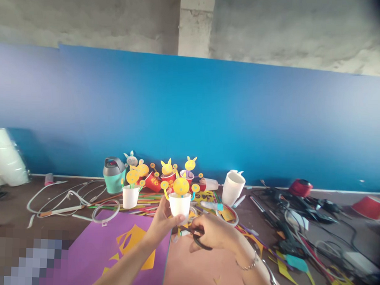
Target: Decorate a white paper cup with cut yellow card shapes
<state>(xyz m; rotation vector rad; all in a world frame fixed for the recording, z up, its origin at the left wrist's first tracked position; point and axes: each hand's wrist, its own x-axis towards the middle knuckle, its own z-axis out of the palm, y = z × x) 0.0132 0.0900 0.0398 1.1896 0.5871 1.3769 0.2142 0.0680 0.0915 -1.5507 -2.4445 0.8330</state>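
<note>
My left hand (164, 221) grips a white paper cup (179, 204) by its side, thumb across the front. From the cup rises a yellow paper animal face (181, 186) with ears, flanked by two round yellow paws on bent stems. Close under the cup, my right hand (214, 231) is closed around black-handled scissors (202, 244), whose blades point left toward the cup's base. Whether the blades touch anything cannot be made out. Below both hands lie a purple sheet (91, 243) and a salmon-pink sheet (197, 271), with orange paper scraps (147, 256) on the purple one.
Behind stand a similar decorated white cup (130, 197), red cups (153, 182), a teal container (113, 177) and a larger white cup (233, 188). Coloured stems and white cords spread across the table. A black glue gun (294, 243) and tangled cables lie at right.
</note>
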